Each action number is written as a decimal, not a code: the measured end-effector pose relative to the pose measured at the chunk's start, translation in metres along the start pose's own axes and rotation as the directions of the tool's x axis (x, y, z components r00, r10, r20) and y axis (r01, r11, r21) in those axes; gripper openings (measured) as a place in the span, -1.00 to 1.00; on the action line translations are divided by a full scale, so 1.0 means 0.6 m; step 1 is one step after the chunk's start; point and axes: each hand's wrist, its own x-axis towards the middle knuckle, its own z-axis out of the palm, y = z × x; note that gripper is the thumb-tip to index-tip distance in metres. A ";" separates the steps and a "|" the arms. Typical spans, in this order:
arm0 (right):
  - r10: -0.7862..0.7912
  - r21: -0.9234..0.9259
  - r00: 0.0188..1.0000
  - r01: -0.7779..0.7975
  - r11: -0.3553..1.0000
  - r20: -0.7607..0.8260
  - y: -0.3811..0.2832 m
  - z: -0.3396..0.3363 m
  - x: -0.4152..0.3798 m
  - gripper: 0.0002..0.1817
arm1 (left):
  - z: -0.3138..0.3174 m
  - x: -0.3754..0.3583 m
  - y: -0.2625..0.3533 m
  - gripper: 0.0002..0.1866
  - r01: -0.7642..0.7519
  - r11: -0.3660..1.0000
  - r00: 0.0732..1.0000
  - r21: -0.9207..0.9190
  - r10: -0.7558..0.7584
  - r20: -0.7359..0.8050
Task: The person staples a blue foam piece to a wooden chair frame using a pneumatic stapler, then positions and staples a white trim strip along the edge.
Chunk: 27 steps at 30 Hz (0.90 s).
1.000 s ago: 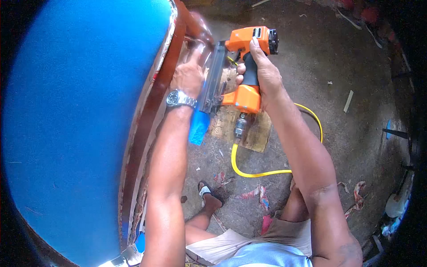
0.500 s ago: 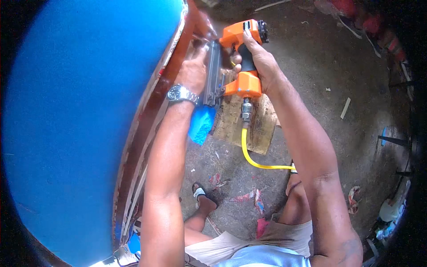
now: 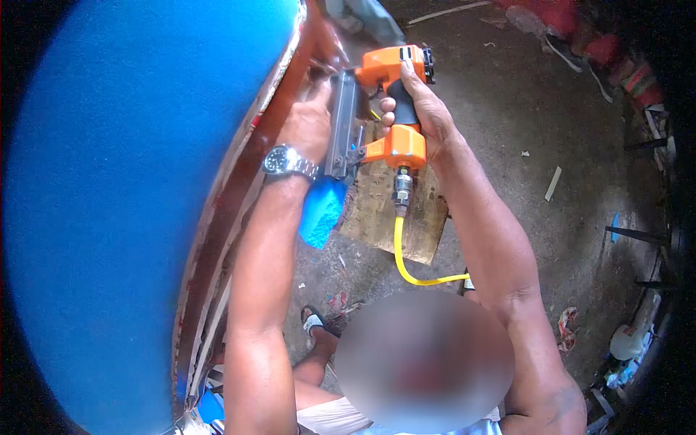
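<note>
Gripping one orange air tool (image 3: pixel 404 107) by its black handle, the right hand (image 3: pixel 433 119) is keeping its dark rail (image 3: pixel 341 130) close beside the brown frame (image 3: pixel 313 43) edging the blue panel (image 3: pixel 152 181). The left hand (image 3: pixel 308 127) is lying between frame and rail; its fingertips are blurring, so whether they are pinching anything cannot be told. Room is opening to the tool's right. Counting: one yellow hose (image 3: pixel 400 250) is running from the tool, one wristwatch (image 3: pixel 278 161) is circling the left wrist, one blue piece (image 3: pixel 322 214) is showing below the rail, one stained board (image 3: pixel 373 210) is lying on the grey floor (image 3: pixel 507 94).
</note>
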 end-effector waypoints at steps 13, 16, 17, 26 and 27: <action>-0.011 -0.048 1.000 0.009 0.999 -0.023 -0.001 -0.003 0.010 -0.53 | 0.043 0.020 -0.054 -0.56 -0.236 0.965 0.953 0.117 0.253 -0.164; -0.039 -0.100 0.996 0.047 0.994 0.085 -0.002 -0.019 0.004 -0.61 | 0.005 0.008 -0.014 -0.51 -0.102 0.995 0.994 0.006 0.102 0.028; -0.028 -0.016 0.996 0.029 0.999 0.082 -0.005 -0.018 -0.001 -0.61 | -0.001 0.010 -0.005 -0.49 0.008 1.000 0.995 0.017 -0.010 0.102; -0.088 0.316 0.996 0.080 0.945 0.012 -0.003 0.021 -0.136 -0.51 | 0.007 -0.007 0.000 -0.43 -0.053 0.968 0.998 0.247 0.058 -0.014; -0.067 0.258 0.998 0.060 0.964 0.019 -0.006 0.017 -0.136 -0.50 | 0.008 -0.005 -0.005 -0.40 -0.011 0.958 1.000 0.285 0.005 0.020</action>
